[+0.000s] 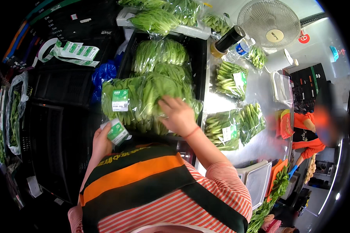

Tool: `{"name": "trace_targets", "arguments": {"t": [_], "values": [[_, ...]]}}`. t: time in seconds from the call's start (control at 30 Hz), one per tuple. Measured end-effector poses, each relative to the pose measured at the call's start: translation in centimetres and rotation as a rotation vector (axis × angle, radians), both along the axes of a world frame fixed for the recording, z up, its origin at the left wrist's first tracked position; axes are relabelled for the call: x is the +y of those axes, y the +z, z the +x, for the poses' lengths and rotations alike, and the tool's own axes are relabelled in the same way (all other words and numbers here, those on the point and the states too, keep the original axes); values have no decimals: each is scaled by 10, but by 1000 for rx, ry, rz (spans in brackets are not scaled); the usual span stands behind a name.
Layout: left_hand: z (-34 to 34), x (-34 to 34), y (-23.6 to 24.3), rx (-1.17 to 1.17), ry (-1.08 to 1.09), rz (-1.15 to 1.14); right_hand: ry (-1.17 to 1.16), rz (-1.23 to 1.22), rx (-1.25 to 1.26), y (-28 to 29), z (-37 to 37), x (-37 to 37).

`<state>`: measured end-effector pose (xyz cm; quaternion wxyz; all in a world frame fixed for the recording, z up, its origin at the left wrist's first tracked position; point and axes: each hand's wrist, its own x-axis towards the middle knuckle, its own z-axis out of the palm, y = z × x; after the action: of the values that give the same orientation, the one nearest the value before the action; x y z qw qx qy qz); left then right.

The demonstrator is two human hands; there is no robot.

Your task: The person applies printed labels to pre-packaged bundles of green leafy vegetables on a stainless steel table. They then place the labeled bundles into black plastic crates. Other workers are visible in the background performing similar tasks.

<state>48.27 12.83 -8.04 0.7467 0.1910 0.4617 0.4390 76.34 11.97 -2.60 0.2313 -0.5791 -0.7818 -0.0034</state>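
My left hand (pixel 101 140) pinches a green and white label (pixel 118 132) at the near left of a black crate. With its fingers outstretched, my right hand (pixel 179 116) lies on a clear bag of leafy greens (pixel 165 87) and is slightly blurred. Beside it on the left, another bag of greens (pixel 134 87) carries a green and white sticker (pixel 120 100). More bagged greens (pixel 161 54) fill the far part of the black crate (pixel 199 50). I cannot tell whether anything lies under my right fingers.
A strip of labels (pixel 79 52) hangs over dark crates at left. On the metal table (pixel 247 151) at right lie bagged greens (pixel 231 79), a black-capped bottle (pixel 227 40), a fan (pixel 269 23) and a scale (pixel 257 182). A person in orange (pixel 309 149) works farther right.
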Motion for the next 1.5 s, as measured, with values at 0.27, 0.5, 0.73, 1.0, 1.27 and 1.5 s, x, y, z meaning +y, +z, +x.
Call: {"name": "trace_targets", "arguments": {"t": [0.27,0.5,0.73,1.0,1.27,1.5], "values": [[7,-10,-7,194,-248,229,248,-142,496,-29,-90,-21],[-21,-17,-26,219,-156,54,338,246,228,-35,-123,-32],[-49,-12,1,-92,132,-35,-261,-34,1340,-20,-58,-4],[-92,-1,12,297,173,120,-365,177,145,-24,39,112],[-75,-33,31,246,-387,-87,-423,273,-321,-88,66,317],[-88,-58,-9,383,-458,-101,-177,505,-126,-36,73,328]]}}
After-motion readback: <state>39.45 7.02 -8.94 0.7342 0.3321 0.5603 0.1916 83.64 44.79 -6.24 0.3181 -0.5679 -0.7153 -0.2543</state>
